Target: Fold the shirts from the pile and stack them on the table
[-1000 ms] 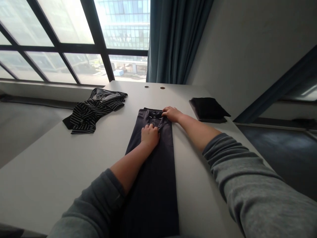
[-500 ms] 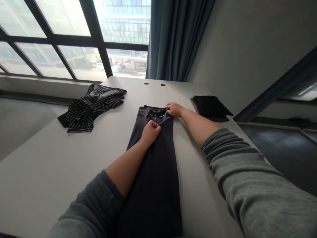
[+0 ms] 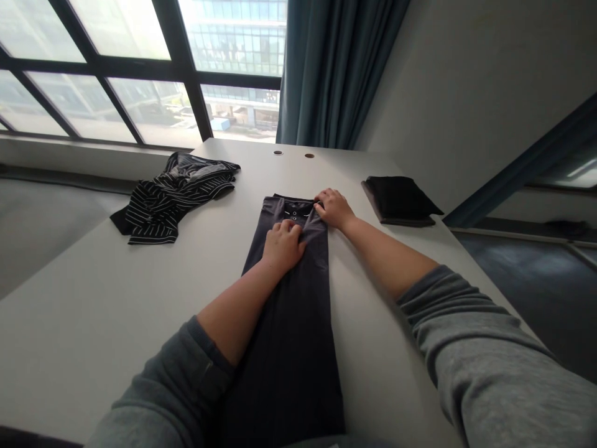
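A pair of dark grey trousers [image 3: 298, 323] lies lengthwise on the white table, waistband at the far end and the lower part running toward me. Small round fasteners show inside the waistband. My left hand [image 3: 283, 244] rests on the cloth just below the waistband, its fingers stretched out and open. At the right corner of the waistband, my right hand [image 3: 333, 208] lies on the fabric with its fingers apart, the thumb by the edge.
A crumpled black-and-white striped garment [image 3: 161, 202] lies at the left of the table [image 3: 125, 323]. Folded dark clothes [image 3: 403, 198] sit at the right edge. Two round holes are set into the far end. Windows and a blue curtain [image 3: 336, 68] stand behind.
My left hand has let go of its pinch on the cloth and now lies flat on it. My right hand's fingers have loosened and spread at the waistband corner.
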`<move>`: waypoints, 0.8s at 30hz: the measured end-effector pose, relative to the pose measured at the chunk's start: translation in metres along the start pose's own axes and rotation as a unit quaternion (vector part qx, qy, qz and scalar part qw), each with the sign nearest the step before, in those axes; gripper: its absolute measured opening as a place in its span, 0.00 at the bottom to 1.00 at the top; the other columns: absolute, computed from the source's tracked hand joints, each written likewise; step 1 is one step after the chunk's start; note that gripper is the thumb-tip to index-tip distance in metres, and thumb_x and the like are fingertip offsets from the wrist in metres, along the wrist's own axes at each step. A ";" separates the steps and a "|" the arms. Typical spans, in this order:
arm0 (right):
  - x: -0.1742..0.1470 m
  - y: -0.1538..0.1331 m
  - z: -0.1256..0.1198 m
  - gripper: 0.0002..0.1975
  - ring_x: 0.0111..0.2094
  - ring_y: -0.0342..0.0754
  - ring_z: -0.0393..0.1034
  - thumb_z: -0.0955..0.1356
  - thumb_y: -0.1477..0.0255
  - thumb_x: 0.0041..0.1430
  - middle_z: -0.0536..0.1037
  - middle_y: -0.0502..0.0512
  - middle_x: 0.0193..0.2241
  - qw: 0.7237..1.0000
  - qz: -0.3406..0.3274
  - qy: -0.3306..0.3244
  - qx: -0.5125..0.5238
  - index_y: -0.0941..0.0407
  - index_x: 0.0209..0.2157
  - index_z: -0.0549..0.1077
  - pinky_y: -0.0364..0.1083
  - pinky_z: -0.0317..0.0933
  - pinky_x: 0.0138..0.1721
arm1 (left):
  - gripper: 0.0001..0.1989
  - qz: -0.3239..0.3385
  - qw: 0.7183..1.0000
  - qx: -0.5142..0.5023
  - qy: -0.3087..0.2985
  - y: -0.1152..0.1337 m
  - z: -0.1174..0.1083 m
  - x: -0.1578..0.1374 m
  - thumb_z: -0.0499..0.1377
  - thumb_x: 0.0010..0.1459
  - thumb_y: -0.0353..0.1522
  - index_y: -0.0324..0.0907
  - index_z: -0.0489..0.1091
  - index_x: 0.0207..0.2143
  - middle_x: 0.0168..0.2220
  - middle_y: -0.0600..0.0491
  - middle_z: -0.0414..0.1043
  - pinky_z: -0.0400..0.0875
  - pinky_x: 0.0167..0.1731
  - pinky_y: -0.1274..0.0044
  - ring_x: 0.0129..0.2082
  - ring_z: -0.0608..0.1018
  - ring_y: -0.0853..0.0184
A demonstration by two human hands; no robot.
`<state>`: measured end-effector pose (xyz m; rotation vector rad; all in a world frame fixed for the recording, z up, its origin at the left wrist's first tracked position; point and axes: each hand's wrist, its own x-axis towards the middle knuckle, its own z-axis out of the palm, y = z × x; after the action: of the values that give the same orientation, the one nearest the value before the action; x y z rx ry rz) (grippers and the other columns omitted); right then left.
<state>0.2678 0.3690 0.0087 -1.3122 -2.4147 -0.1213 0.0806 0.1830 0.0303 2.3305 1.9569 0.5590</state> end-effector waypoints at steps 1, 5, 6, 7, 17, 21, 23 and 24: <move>-0.007 -0.002 0.000 0.19 0.58 0.62 0.67 0.63 0.63 0.70 0.76 0.66 0.57 1.000 -0.008 -0.013 0.007 0.56 0.54 0.77 0.59 0.60 0.63 | 0.17 0.044 0.999 0.008 -0.013 0.007 -0.002 -0.004 0.62 0.65 0.39 0.45 0.74 0.54 0.61 0.43 0.70 0.65 0.58 0.62 0.59 0.70 0.51; -0.027 -0.003 0.010 0.25 0.68 0.61 0.61 0.61 0.59 0.73 0.68 0.63 0.68 0.990 0.005 -0.141 0.019 0.55 0.64 0.71 0.64 0.51 0.69 | 0.27 0.160 0.978 0.033 -0.130 0.042 0.010 -0.030 0.61 0.65 0.45 0.42 0.71 0.61 0.69 0.39 0.64 0.56 0.67 0.57 0.69 0.63 0.46; -0.029 -0.001 0.013 0.27 0.71 0.62 0.56 0.60 0.58 0.73 0.63 0.63 0.71 0.985 0.014 -0.171 0.020 0.54 0.67 0.67 0.65 0.49 0.70 | 0.32 0.165 0.973 0.034 -0.157 0.052 0.017 -0.038 0.60 0.65 0.48 0.40 0.68 0.65 0.71 0.36 0.60 0.53 0.68 0.55 0.71 0.61 0.44; -0.030 0.002 0.017 0.29 0.73 0.62 0.52 0.60 0.57 0.74 0.57 0.62 0.74 0.980 0.020 -0.195 0.020 0.53 0.70 0.64 0.66 0.47 0.70 | 0.36 0.165 0.970 0.034 -0.173 0.060 0.024 -0.045 0.59 0.66 0.50 0.37 0.64 0.68 0.73 0.34 0.56 0.52 0.69 0.54 0.73 0.58 0.43; -0.031 -0.004 0.013 0.31 0.74 0.66 0.49 0.61 0.57 0.72 0.54 0.65 0.74 0.984 -0.015 -0.178 -0.019 0.54 0.70 0.63 0.73 0.39 0.70 | 0.37 0.245 0.956 -0.048 -0.152 0.090 0.006 -0.136 0.52 0.71 0.48 0.32 0.56 0.71 0.74 0.34 0.53 0.56 0.69 0.57 0.74 0.56 0.46; -0.049 -0.031 -0.005 0.24 0.68 0.61 0.60 0.65 0.71 0.67 0.68 0.64 0.68 0.984 -0.150 -0.090 0.017 0.55 0.63 0.73 0.65 0.47 0.70 | 0.23 0.188 0.970 -0.041 -0.150 0.072 -0.037 -0.196 0.59 0.67 0.41 0.44 0.68 0.62 0.62 0.43 0.71 0.69 0.56 0.58 0.57 0.74 0.50; -0.056 -0.044 -0.010 0.25 0.64 0.56 0.64 0.65 0.77 0.63 0.72 0.62 0.64 0.967 -0.233 -0.083 0.055 0.54 0.61 0.75 0.57 0.53 0.69 | 0.22 0.122 0.983 -0.010 -0.139 0.060 -0.046 -0.221 0.62 0.64 0.40 0.46 0.70 0.59 0.55 0.43 0.73 0.71 0.49 0.58 0.50 0.76 0.50; -0.058 -0.051 -0.011 0.26 0.63 0.55 0.66 0.65 0.78 0.61 0.74 0.62 0.62 0.959 -0.260 -0.091 0.065 0.54 0.60 0.75 0.55 0.55 0.67 | 0.23 0.087 0.988 0.011 -0.128 0.055 -0.048 -0.230 0.63 0.64 0.40 0.45 0.69 0.59 0.54 0.42 0.74 0.72 0.47 0.57 0.48 0.76 0.50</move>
<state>0.2577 0.2920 0.0027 -0.6295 -2.8178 0.0187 0.0870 -0.0585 0.0338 2.4580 1.6696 0.2310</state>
